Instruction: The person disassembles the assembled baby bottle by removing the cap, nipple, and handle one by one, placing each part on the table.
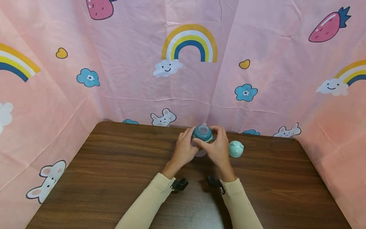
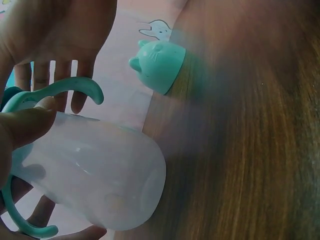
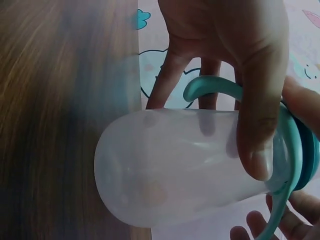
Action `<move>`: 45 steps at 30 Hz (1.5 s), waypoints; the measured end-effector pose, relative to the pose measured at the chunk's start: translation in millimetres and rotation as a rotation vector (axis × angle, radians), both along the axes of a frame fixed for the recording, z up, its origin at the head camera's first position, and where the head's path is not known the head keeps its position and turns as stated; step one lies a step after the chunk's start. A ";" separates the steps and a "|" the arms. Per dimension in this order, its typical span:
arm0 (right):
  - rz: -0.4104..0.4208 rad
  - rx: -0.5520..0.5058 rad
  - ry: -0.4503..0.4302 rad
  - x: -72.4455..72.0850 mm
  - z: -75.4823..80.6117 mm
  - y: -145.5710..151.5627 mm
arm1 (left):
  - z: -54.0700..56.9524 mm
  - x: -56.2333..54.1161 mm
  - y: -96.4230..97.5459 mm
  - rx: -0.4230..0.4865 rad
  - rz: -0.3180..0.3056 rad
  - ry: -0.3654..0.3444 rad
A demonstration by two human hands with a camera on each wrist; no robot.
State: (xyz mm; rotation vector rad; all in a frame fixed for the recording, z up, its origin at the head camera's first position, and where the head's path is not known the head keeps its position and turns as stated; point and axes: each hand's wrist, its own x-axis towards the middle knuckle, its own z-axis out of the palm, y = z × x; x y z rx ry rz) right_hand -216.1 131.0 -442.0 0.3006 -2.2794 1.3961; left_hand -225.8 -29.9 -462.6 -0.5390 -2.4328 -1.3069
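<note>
A translucent baby bottle (image 1: 200,154) with green side handles (image 2: 70,87) stands between both hands near the table's far edge. On top is a teal collar with a clear nipple (image 1: 203,129). My left hand (image 1: 184,147) grips the bottle from the left, its thumb pressing on the bottle's front in the right wrist view. From the right, my right hand (image 1: 218,148) holds the collar area, thumb across the front and fingers behind. Whether the base touches the table cannot be told. A mint cap (image 1: 236,149) shaped like an animal head sits just right of the right hand.
The brown wooden table (image 1: 128,165) reaches a pink patterned cloth (image 1: 131,63) hung behind and at both sides. Black wrist straps (image 1: 179,184) with small devices sit on both forearms.
</note>
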 end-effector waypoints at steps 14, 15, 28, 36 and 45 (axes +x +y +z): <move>0.046 0.024 -0.026 -0.6 5.5 6.9 | -1.1 -0.6 -0.5 -0.003 0.008 -0.003; 0.051 0.028 -0.030 -0.4 6.0 7.5 | -0.9 -0.4 -0.5 -0.003 0.006 -0.002; 0.050 -0.025 -0.094 -0.2 5.2 12.4 | -1.1 0.7 -1.6 -0.001 0.005 -0.038; 0.142 -0.041 -0.123 -1.5 9.4 27.1 | -0.8 0.4 -1.5 0.003 -0.006 -0.043; 0.137 -0.044 -0.103 -1.6 9.7 27.4 | 0.8 2.6 -1.8 -0.002 -0.001 -0.043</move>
